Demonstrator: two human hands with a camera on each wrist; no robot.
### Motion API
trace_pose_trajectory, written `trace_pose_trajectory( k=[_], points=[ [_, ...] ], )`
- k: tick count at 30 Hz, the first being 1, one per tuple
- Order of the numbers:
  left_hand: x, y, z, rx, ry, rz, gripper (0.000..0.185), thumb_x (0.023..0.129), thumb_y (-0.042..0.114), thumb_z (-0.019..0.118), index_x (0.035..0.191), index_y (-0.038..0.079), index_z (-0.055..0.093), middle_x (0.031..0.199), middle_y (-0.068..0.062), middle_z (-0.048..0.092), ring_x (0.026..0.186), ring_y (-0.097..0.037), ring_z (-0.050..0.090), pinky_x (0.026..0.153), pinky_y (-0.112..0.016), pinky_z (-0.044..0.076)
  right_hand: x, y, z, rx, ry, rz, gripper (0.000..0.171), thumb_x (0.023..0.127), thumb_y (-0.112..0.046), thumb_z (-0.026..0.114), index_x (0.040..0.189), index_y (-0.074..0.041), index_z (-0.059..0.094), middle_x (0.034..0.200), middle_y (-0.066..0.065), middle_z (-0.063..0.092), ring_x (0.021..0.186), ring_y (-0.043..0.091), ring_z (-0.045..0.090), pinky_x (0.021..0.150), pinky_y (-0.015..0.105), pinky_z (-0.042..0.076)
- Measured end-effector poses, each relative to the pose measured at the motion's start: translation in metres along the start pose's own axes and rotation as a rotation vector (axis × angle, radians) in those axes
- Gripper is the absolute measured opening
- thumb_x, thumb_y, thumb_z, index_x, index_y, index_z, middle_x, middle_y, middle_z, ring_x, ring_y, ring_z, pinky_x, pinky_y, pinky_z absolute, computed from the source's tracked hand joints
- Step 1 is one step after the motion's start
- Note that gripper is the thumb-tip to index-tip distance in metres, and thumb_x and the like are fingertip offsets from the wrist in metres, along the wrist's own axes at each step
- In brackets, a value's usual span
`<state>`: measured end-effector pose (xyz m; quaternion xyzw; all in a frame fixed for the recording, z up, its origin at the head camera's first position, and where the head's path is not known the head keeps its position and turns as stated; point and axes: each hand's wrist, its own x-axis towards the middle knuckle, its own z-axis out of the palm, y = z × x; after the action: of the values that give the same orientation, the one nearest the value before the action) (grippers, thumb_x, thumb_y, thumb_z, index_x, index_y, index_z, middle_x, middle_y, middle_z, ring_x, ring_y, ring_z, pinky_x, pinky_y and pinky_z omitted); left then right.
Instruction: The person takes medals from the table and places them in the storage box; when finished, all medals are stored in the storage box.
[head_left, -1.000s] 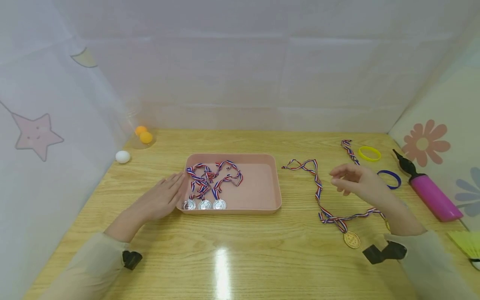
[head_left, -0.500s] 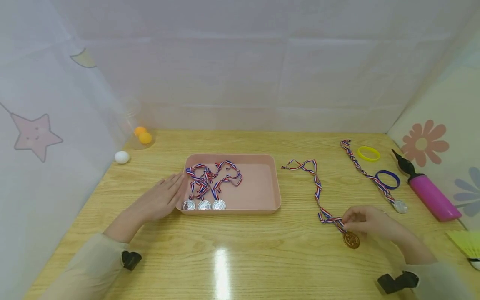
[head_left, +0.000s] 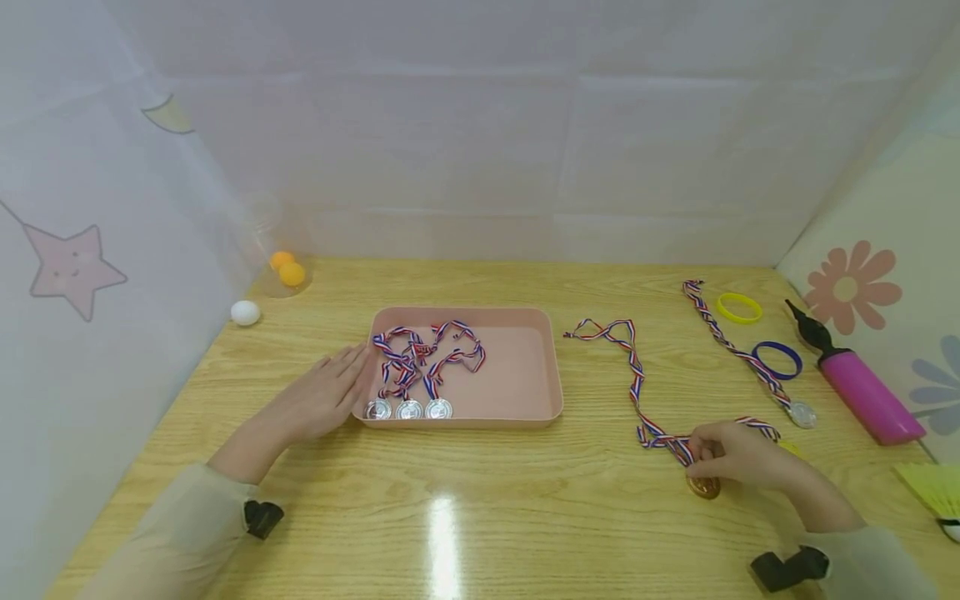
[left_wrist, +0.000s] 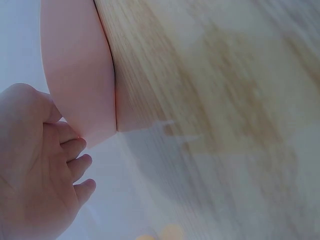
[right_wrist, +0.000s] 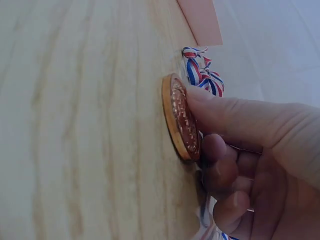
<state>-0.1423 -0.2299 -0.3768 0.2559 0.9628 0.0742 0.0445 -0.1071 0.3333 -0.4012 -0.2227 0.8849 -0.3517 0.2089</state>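
Observation:
My right hand (head_left: pixel 738 457) pinches a round bronze-coloured medal (head_left: pixel 703 487) low on the table's right side. In the right wrist view the thumb lies on the upper part of the medal (right_wrist: pixel 184 120), with curled fingers at its lower edge. A red, white and blue ribbon (head_left: pixel 636 375) runs from there up to the left. My left hand (head_left: pixel 318 396) rests its straight fingers against the left side of a pink tray (head_left: pixel 510 422). Inside the tray lie three silver medals (head_left: pixel 409 409) with tangled ribbons (head_left: pixel 401 367).
Further right lie a silver medal (head_left: pixel 802 414), yellow (head_left: pixel 738 307) and blue (head_left: pixel 777 360) wristbands, a pink hand pump (head_left: pixel 870 396) and a shuttlecock (head_left: pixel 930 496). A yellow medal (head_left: pixel 789 447) shows partly behind the right hand. Back left are a white ball (head_left: pixel 245 313) and orange balls (head_left: pixel 292 274).
My right hand has come down and toward me from above the ribbons, first to the ribbon beside the bronze-coloured medal, now onto the medal. The left hand and tray stay put.

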Motion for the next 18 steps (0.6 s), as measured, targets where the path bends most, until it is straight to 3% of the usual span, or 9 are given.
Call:
trace_pose_trajectory(
  k=[7,10,15,18],
  points=[
    [0.000,0.000,0.000,0.010,-0.002,0.002,0.050,0.100,0.018,0.032,0.142,-0.008,0.022,0.147,-0.023,0.020,0.133,-0.041,0.019,0.106,-0.055,0.017,-0.003,0.000,-0.003,0.072,0.003,-0.075,0.012,0.086,-0.013,0.065,0.080,-0.008,0.056,0.071,-0.008,0.053,0.063,0.003,0.047,0.049,0.022,0.039],
    [0.000,0.000,0.000,0.013,-0.003,0.003,0.050,0.100,0.018,0.032,0.142,-0.008,0.022,0.147,-0.024,0.020,0.133,-0.041,0.019,0.106,-0.055,0.017,-0.005,0.000,-0.006,0.152,0.011,-0.091,0.008,0.088,-0.011,0.062,0.083,-0.008,0.056,0.077,-0.006,0.058,0.068,0.005,0.051,0.054,0.024,0.044],
    [0.000,-0.001,0.001,0.010,-0.004,0.001,0.051,0.100,0.019,0.032,0.142,-0.007,0.022,0.147,-0.023,0.020,0.133,-0.040,0.018,0.106,-0.054,0.017,-0.004,0.000,-0.011,0.340,0.043,-0.011,0.010,0.092,-0.011,0.057,0.090,-0.001,0.053,0.080,0.002,0.062,0.071,0.011,0.056,0.062,0.028,0.048],
    [0.000,-0.001,0.001,0.013,-0.008,0.000,0.050,0.100,0.019,0.032,0.143,-0.007,0.021,0.147,-0.023,0.019,0.133,-0.040,0.018,0.106,-0.054,0.016,-0.003,0.000,-0.014,0.419,0.118,0.025,0.010,0.092,-0.010,0.056,0.096,-0.002,0.052,0.082,0.002,0.063,0.073,0.012,0.057,0.066,0.028,0.048]
  ],
)
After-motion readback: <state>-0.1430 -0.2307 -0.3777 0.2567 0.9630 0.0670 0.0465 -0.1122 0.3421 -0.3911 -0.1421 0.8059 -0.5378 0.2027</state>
